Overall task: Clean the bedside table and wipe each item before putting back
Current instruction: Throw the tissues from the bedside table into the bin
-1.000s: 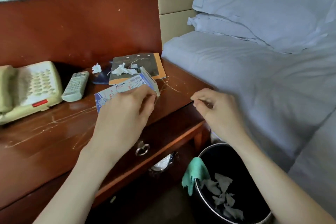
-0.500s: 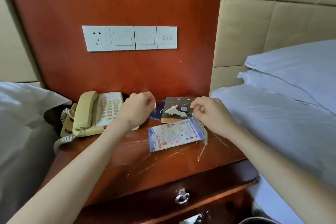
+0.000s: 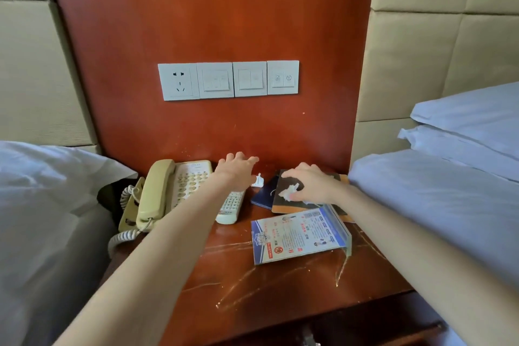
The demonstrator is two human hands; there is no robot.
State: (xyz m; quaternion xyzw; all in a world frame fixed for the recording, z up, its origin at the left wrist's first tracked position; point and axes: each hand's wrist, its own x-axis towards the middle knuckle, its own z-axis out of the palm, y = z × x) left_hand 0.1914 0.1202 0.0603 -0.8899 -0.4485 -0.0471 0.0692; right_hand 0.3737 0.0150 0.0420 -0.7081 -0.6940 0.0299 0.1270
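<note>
The scratched wooden bedside table carries a cream telephone, a white remote and a printed acrylic sign lying flat. At the back lie a dark blue booklet and a dark card on an orange folder. My left hand reaches over the remote with fingers spread, just left of a small crumpled white scrap. My right hand rests on the dark card, fingers pinching a torn white tissue.
Beds with white linen flank the table: one on the left, one on the right with stacked pillows. A switch and socket panel sits on the red wooden wall. A drawer handle shows at the bottom edge.
My view has lifted from the bin and drawer to the wall. Both hands have moved back across the table; the left has opened over the remote, the right has dropped onto the tissue.
</note>
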